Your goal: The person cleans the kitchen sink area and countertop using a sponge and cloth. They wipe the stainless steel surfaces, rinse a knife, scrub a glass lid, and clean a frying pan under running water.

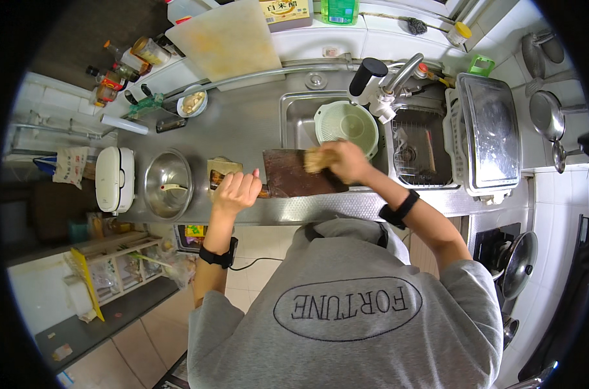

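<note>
My left hand [237, 192] is closed around the handle of a dark-bladed cleaver [294, 177], held over the front edge of the steel counter. Against the right part of the blade, my right hand [345, 160] presses a tan scrubbing pad or sponge [317, 160]. Just behind that hand, a pale green colander [348, 127] sits in the left basin of the steel sink [298, 131]. A small tan box or packet [224, 167] lies beside my left hand.
A steel bowl [168, 170] holding a spoon and a white appliance [115, 180] stand at the left. Behind are a small bowl [192, 103], a leaning cutting board [226, 41] and the faucet [384, 99]. A lidded dish rack [489, 131] stands to the right.
</note>
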`<state>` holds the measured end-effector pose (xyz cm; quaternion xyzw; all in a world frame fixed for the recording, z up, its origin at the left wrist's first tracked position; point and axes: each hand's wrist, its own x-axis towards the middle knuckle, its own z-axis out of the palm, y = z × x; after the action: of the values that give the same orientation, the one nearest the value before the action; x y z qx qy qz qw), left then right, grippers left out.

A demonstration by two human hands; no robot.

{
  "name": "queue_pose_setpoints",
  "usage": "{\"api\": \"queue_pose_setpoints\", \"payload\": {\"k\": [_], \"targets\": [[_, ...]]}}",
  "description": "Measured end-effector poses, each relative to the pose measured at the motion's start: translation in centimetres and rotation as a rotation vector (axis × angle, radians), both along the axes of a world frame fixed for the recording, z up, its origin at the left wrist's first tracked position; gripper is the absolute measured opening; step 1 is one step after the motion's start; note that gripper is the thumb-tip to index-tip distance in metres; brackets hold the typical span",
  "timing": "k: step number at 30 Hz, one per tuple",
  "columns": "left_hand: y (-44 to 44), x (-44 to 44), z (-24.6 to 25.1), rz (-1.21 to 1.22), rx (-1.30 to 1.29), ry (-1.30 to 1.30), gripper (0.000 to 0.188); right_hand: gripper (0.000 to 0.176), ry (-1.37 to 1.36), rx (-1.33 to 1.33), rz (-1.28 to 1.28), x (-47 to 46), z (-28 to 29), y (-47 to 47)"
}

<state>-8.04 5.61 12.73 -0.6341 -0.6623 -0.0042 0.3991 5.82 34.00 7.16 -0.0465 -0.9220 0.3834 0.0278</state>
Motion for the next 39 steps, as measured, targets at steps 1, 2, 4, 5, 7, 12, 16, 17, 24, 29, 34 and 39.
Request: {"api": "queue_pose_setpoints", "payload": {"k": [1,2,4,5,7,12,16,17,24,29,34,39], "targets": [[-0.7,0.0,-0.7,0.030,-0.005,-0.008,0.039,0.033,-0.177,0.108,-0.108,1.1,-1.2,1.7],[-1.4,0.2,-1.5,0.114,-0.042,-0.051,0.035,0.034,-0.320,0.086,-0.083,2.8,-2.2,4.1],[-2.1,0.3,-3.5,0.260,0.000,-0.344,0.028,0.035,-0.326,0.126,-0.167,5.4,-3.9,6.1],[-2.3,0.5,-4.7,0.321,0.021,-0.488,0.025,0.035,-0.307,0.059,-0.226,6.5,-4.5,6.6],[-2.1,0.6,-7.2,0.684,-0.003,-0.684,0.016,0.038,-0.238,-0.021,-0.295,7.8,-5.0,6.7],[-1.7,-2.9,-14.3,1.041,0.163,-1.174,0.023,0.037,-0.239,-0.101,-0.361,8.3,-4.1,3.7],[-1.2,-5.7,-20.2,0.987,0.498,-2.106,0.024,0.039,-0.238,-0.139,-0.359,9.0,-3.8,2.9],[-1.2,-6.2,-21.3,1.003,0.609,-2.424,0.024,0.039,-0.254,-0.160,-0.360,9.3,-3.9,2.8],[-1.5,-8.6,-24.7,0.754,0.752,-2.915,0.031,0.037,-0.281,-0.190,-0.494,11.7,-3.5,1.8],[-2.3,-8.8,-26.0,0.872,0.638,-2.690,0.034,0.037,-0.372,-0.190,-0.567,13.0,-3.2,0.0],[-2.0,-8.2,-26.9,1.150,0.143,-1.657,0.062,0.044,-0.269,-0.237,-0.541,14.6,-4.0,-1.2],[-1.5,-6.1,-26.1,1.161,0.065,-1.355,0.059,0.043,-0.244,-0.118,-0.578,16.3,-3.4,-0.7]]}}
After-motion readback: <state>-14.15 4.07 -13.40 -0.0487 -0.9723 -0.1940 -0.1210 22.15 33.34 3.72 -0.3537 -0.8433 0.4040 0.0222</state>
